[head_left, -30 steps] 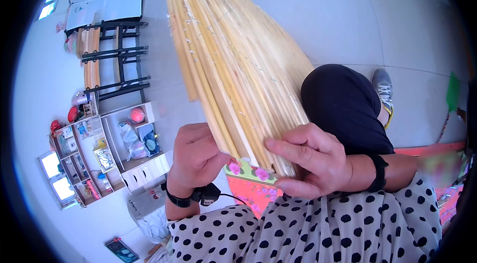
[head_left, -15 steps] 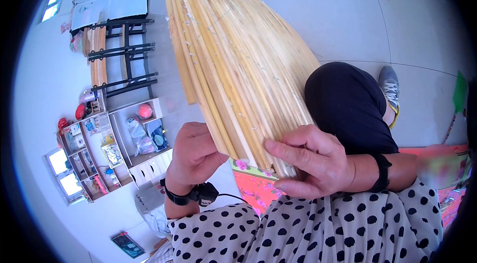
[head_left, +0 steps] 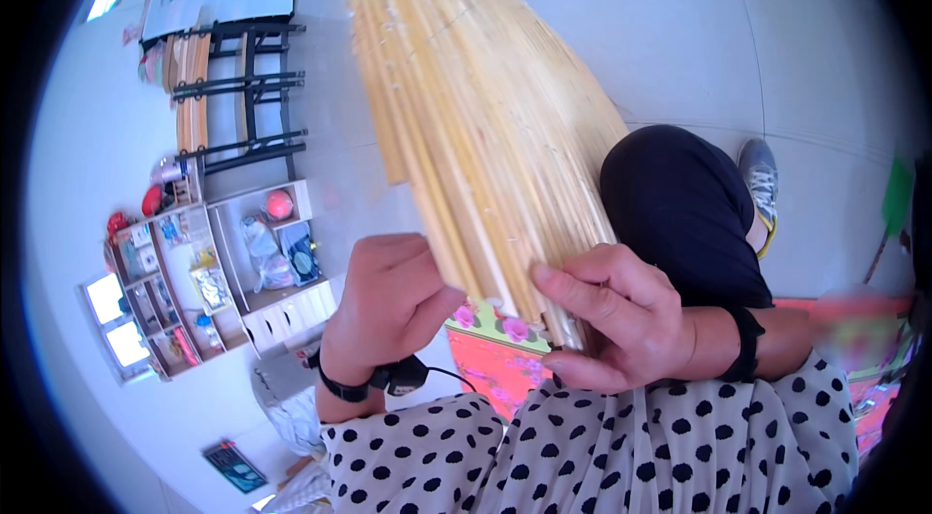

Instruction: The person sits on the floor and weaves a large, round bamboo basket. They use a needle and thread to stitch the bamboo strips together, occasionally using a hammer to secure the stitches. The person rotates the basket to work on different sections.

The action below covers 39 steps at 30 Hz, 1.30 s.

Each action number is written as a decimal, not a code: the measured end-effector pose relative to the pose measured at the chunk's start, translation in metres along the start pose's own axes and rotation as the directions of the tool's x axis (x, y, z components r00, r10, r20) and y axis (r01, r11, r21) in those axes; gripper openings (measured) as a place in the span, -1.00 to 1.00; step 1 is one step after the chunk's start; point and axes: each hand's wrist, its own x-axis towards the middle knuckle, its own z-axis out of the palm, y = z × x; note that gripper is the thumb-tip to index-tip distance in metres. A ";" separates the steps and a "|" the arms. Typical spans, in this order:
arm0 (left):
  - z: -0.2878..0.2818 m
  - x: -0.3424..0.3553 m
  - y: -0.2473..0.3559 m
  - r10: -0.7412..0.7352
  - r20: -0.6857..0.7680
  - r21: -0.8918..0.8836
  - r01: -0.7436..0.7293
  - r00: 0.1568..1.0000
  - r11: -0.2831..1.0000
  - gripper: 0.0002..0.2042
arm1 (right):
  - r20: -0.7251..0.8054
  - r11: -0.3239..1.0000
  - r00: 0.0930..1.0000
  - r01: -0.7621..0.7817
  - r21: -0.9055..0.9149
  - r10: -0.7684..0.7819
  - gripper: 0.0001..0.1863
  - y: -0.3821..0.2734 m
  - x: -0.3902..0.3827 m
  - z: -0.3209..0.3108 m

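A wide panel of pale yellow reed stalks, laid side by side and stitched across, slants away from me over my knee. Its near end rests between my two hands. My right hand grips the near right corner, thumb on top and the other fingers lower down by the stalk ends. At the left edge, my left hand is closed against the outer stalks; its fingertips are partly hidden behind them. One stalk along that left side ends farther up than the others. The panel looks slightly blurred.
My bent knee in dark trousers props the panel's right side. Beneath my hands lies a red floral cloth. Toward the left are a shelf unit and folded black-legged tables. A green-headed swatter is at the far right.
The reed panel has shifted a little to the right and its far end now runs out of the top of the view. My left hand has moved slightly right with it.
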 end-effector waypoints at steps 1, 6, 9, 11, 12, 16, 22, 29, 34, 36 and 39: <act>0.000 0.001 -0.002 0.018 -0.003 -0.037 -0.018 1.000 0.999 -0.81 | 0.003 1.000 1.000 -0.013 -0.003 0.013 -0.35 -0.002 -0.001 -0.001; 0.003 0.007 -0.010 0.055 0.011 -0.181 -0.052 0.998 0.982 -0.83 | 0.002 0.992 1.000 0.026 -0.127 -0.026 -0.38 -0.002 0.000 0.000; 0.008 0.006 -0.016 0.069 0.005 -0.253 -0.066 0.998 0.965 -0.84 | 0.007 0.983 1.000 0.016 -0.184 -0.015 -0.37 -0.004 -0.004 0.001; 0.007 0.008 -0.017 0.074 0.011 -0.282 -0.068 0.997 0.957 -0.84 | 0.018 0.982 1.000 -0.018 -0.188 0.022 -0.37 -0.004 -0.008 0.001; 0.010 0.006 -0.018 0.071 -0.008 -0.289 -0.070 0.997 0.955 -0.83 | 0.022 0.982 0.999 -0.036 -0.187 0.041 -0.37 -0.005 -0.010 0.000; 0.017 0.005 -0.025 0.080 0.007 -0.357 -0.072 0.997 0.932 -0.81 | 0.036 0.976 0.998 -0.038 -0.216 0.047 -0.38 -0.002 -0.016 0.001; 0.025 0.003 -0.033 0.133 -0.017 -0.360 -0.130 0.991 0.924 -0.84 | 0.041 0.958 0.999 0.034 -0.286 -0.024 -0.39 0.006 -0.019 0.001; 0.046 -0.002 -0.037 0.053 -0.174 -0.402 -0.120 0.983 0.908 -0.85 | 0.030 0.971 0.999 0.051 -0.231 -0.045 -0.41 0.011 -0.019 0.002; 0.053 -0.003 -0.030 0.025 -0.265 -0.362 -0.124 0.964 0.924 -0.91 | 0.030 0.984 0.999 -0.025 -0.174 0.031 -0.39 0.011 -0.024 0.002; 0.056 -0.002 -0.030 0.037 -0.281 -0.343 -0.136 0.959 0.929 -0.91 | 0.006 0.987 1.000 0.002 -0.163 -0.001 -0.39 0.011 -0.021 0.004; 0.052 -0.002 -0.029 0.035 -0.256 -0.339 -0.123 0.966 0.933 -0.91 | -0.003 0.987 0.999 0.046 -0.153 -0.047 -0.39 0.014 -0.015 0.003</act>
